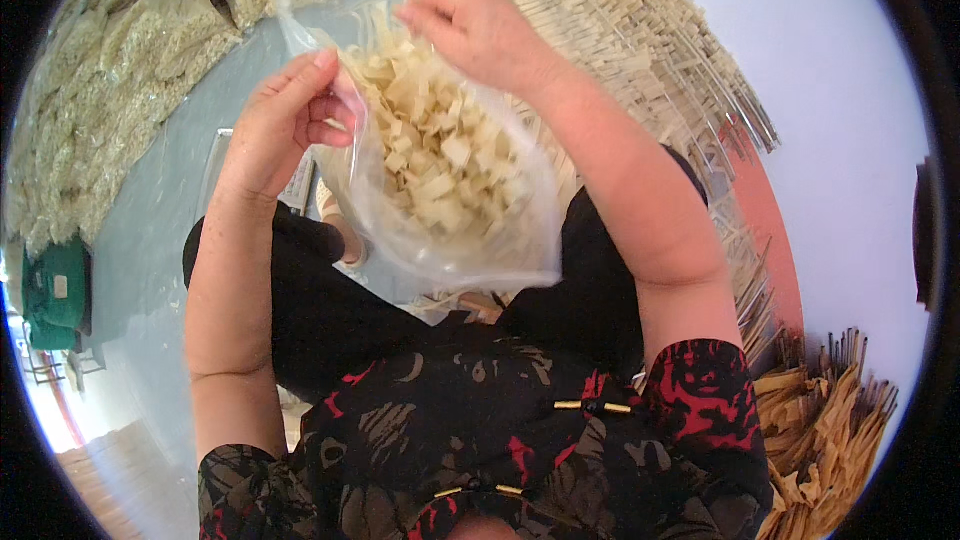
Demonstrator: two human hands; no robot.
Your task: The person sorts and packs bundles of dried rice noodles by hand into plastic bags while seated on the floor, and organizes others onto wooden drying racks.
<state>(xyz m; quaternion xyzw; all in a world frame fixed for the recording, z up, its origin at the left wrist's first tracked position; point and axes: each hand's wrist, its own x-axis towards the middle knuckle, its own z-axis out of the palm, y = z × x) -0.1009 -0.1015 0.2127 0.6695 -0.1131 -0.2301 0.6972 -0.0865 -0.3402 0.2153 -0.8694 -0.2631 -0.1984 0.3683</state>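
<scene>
A clear plastic bag (535,250) hangs between my knees, filled with pale cream, flat strip-like pieces (445,175). Its loose mouth rises above my hands at the top of the view. My left hand (290,120) is closed on the bag's left edge, thumb and fingers pinching the film. On the other side, my right hand (485,38) is curled with fingertips pinched at the bag's right edge, close above the pieces. Slight blur softens the right fingertips and the bag.
Piled bags of pale material (120,70) fill the far left. Bundles of long pale strips (620,50) spread along the right by a white wall (830,60). Brownish dried sheets on sticks (825,440) stand at the lower right. A green container (58,290) sits at the left.
</scene>
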